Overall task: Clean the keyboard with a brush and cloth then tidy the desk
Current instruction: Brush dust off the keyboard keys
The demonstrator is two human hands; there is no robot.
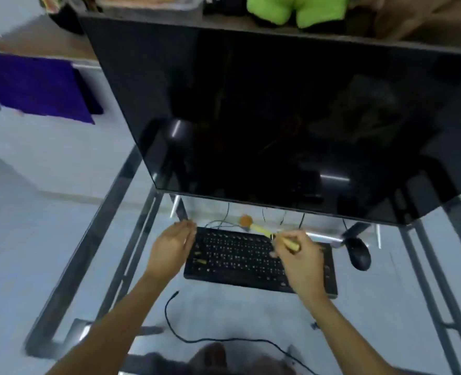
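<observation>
A black keyboard (237, 255) lies on the glass desk (251, 315) below the monitor. My right hand (299, 263) is over the keyboard's right half, closed on a yellow-handled brush (261, 229) whose orange-brown head points to the far edge of the keyboard. My left hand (172, 246) rests against the keyboard's left end, fingers together and slightly curled, holding nothing. No cloth is visible on the desk.
A large dark monitor (291, 117) fills the upper view. A black mouse (358, 253) sits right of the keyboard. A loose black cable (175, 328) curls across the near desk. A purple cloth (34, 85) hangs at the far left, and a green soft object (297, 9) sits on the shelf above.
</observation>
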